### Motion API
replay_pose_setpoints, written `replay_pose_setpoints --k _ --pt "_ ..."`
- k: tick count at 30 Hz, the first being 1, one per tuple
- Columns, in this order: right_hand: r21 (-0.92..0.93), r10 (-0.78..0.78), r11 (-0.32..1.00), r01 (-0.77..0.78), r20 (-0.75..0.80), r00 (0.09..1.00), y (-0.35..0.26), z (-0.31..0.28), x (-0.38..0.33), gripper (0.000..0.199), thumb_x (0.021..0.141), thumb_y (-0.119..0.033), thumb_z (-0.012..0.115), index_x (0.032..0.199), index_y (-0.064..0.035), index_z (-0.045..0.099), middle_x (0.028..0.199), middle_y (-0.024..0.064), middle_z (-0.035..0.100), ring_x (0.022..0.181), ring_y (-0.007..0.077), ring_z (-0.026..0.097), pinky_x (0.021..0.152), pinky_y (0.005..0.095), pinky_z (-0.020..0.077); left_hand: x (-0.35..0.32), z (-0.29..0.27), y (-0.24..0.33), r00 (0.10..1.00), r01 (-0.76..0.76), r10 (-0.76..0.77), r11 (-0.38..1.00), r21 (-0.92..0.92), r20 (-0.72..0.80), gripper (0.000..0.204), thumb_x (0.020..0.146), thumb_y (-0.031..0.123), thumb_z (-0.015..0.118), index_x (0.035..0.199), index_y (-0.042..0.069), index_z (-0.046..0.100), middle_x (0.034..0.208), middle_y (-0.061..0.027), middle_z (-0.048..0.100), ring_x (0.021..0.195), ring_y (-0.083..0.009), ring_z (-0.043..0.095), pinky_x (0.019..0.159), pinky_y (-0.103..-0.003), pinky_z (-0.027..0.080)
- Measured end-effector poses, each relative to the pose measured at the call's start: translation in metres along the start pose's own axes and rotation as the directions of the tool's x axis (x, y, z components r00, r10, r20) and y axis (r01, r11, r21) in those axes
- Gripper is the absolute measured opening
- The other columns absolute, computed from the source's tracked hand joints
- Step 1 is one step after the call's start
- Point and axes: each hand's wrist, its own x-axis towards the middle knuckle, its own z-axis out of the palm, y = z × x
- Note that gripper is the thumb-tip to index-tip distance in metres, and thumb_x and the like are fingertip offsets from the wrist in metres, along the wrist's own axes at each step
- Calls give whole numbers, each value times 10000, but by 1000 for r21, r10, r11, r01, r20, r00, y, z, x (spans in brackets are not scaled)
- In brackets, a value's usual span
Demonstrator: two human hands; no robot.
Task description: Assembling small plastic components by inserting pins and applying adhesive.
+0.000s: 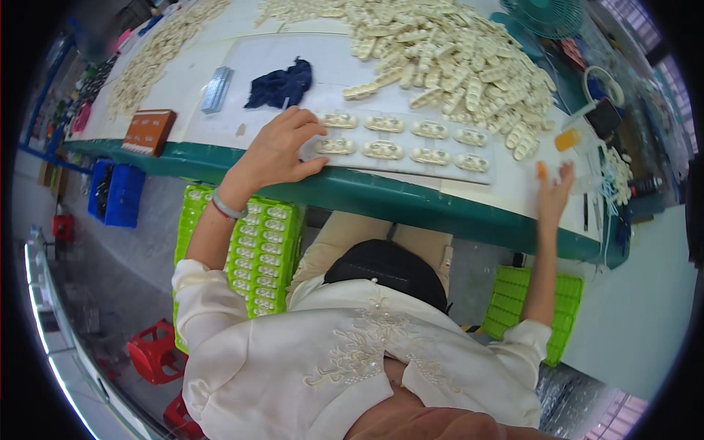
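A pale flat board (403, 170) lies at the table's near edge, with two rows of small cream oval parts (383, 150) bearing shiny metal pieces. At its left end, my left hand (282, 147) reaches over the leftmost parts, thumb by the front edge and bent fingers on the far side. Thumb and fingers are spread apart, and nothing shows pinched between them. Off to the right, my right hand (555, 194) is raised over the table's front edge, fingers apart and slightly blurred. One of its fingertips wears an orange cover. It appears to hold nothing.
A large heap of cream parts (462, 66) covers the far table. Left stand a dark blue cloth (281, 84), a light blue block (217, 89) and a brown box (149, 132). A yellow container (567, 140) sits right. Green trays (257, 257) are below the table, left and right.
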Motion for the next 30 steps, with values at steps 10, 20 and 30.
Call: replay_pose_setpoints --k 10,20,30 --pt "189 -354 930 316 691 630 -94 14 -13 401 731 -41 652 1113 -83 540 1015 80 501 944 220 496 821 302 417 21 7 -5 983 -33 20 997 71 181 234 653 208 651 795 25 613 839 -107 550 848 -274 545 722 -362 464" --pt "284 -443 897 340 578 686 -100 8 -8 258 770 -43 606 1018 -37 537 951 60 528 852 184 497 781 265 402 39 5 6 913 -35 -102 945 325 394 235 605 229 646 750 48 610 816 -90 570 779 -282 593 658 -386 485" --pt "573 -380 816 -76 631 676 -151 -11 -70 267 784 11 562 1047 1 522 944 14 502 776 77 468 694 197 388 55 9 9 811 -34 -174 939 342 559 275 598 237 646 777 28 647 788 -137 604 780 -315 596 680 -388 479"
